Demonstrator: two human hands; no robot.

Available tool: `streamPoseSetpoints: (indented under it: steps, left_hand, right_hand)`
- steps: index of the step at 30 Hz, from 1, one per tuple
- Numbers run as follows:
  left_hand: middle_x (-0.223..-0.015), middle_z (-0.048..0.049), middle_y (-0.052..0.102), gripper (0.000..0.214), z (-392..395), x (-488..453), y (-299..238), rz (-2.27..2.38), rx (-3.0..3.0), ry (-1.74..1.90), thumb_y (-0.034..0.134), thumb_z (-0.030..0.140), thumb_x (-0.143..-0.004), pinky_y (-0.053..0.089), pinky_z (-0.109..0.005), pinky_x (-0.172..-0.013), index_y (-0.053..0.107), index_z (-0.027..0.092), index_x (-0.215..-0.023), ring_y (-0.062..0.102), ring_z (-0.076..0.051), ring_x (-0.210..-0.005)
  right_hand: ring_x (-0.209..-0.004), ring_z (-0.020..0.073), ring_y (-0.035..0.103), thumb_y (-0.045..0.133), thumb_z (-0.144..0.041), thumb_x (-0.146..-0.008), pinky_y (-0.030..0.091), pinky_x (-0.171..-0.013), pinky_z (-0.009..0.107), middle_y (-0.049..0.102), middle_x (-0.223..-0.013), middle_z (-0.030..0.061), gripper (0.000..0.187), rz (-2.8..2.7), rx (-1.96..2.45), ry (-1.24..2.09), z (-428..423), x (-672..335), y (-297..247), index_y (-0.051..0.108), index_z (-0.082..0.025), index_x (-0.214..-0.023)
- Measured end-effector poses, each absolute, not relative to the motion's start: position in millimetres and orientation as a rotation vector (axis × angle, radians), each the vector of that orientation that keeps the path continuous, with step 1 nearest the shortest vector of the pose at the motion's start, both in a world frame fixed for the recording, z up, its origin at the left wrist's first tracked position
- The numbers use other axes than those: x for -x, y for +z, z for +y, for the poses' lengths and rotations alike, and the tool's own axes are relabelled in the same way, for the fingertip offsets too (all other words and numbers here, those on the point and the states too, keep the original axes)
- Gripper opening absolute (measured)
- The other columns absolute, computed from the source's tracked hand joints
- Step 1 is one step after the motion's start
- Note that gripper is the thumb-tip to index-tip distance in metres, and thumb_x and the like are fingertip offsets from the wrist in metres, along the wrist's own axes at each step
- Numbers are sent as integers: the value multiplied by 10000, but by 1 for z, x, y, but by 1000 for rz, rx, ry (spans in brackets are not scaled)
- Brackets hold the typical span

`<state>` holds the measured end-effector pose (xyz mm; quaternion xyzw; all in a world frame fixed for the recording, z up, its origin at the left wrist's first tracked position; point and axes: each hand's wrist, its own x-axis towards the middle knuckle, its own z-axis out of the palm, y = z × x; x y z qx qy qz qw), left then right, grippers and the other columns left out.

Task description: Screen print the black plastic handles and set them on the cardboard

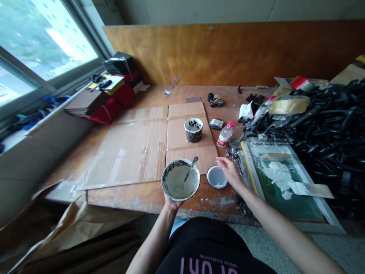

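My left hand (pixel 173 204) supports a wide bowl (pixel 164 187) from below, its fingers mostly hidden under it. Inside lies a smooth greyish-white paste (pixel 176 183), and dark smears mark the inner wall. A metal spoon (pixel 194 160) leans in the paste, its handle over the far right rim. To the right, my right hand (pixel 228 167) hovers with loosely bent fingers apart and nothing visible in them. Close by its fingertips stands a small white bowl (pixel 213 178) with a dark rim; whether they touch, I cannot tell.
Flattened cardboard (pixel 137 148) covers much of the wooden table, carrying a stained tub (pixel 194 136). A bottle with a pink cap (pixel 225 135) stands to the right. Beyond it are a framed glass panel (pixel 302 207) with white paste and a heap of black parts (pixel 327 140). Bundled boxes (pixel 107 110) line the left.
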<state>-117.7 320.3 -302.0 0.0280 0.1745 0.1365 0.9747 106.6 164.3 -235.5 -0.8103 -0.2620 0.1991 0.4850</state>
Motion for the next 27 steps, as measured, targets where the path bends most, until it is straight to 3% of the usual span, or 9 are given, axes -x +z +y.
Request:
streamPoseSetpoints:
  steps: [3,7,10,17,22,27]
  left_hand:
    - [-1304,-135,586,619,320,112,-296,411,-101,315,474,577,-853,388,-633,-995,471,260,-1385,492,-379,-1247]
    - [-1228,-112,640,558,321,97,-288,469,-127,317,485,543,-875,412,-597,-1000,518,245,-1346,521,-352,-1221]
    - [-1226,-117,646,572,327,83,-285,451,-108,292,480,560,-877,420,-591,-994,515,236,-1347,523,-349,-1224]
    - [-1207,-146,651,556,353,49,-287,386,-105,274,458,567,-883,404,-648,-968,528,211,-1305,519,-390,-1225]
    - [-1298,-170,586,634,377,27,-278,382,-132,276,464,603,-860,437,-666,-898,461,225,-1369,520,-420,-1206]
    - [-1404,-162,500,660,398,10,-265,420,-154,331,481,607,-848,444,-677,-869,428,258,-1406,489,-440,-1226]
  right_hand:
    - [-867,183,650,492,-447,-933,494,-768,304,702,-999,77,342,-902,1821,508,187,-95,-178,648,-189,-1095]
    - [-801,174,598,571,-377,-915,439,-752,296,670,-815,52,247,-1270,1899,249,212,-88,-125,661,-180,-796]
    - [-740,161,571,577,-319,-919,402,-712,284,633,-721,33,285,-1419,2001,104,222,-90,-115,608,-181,-672]
    - [-644,139,577,583,-337,-915,351,-623,263,661,-691,17,284,-1536,2069,107,234,-102,-111,615,-190,-674]
    - [-628,146,573,507,-379,-945,351,-625,276,658,-675,37,360,-1411,2047,-46,243,-118,-90,604,-189,-654]
    - [-521,130,507,567,-442,-877,344,-555,267,602,-561,8,350,-1008,2084,-32,254,-148,-86,598,-197,-629]
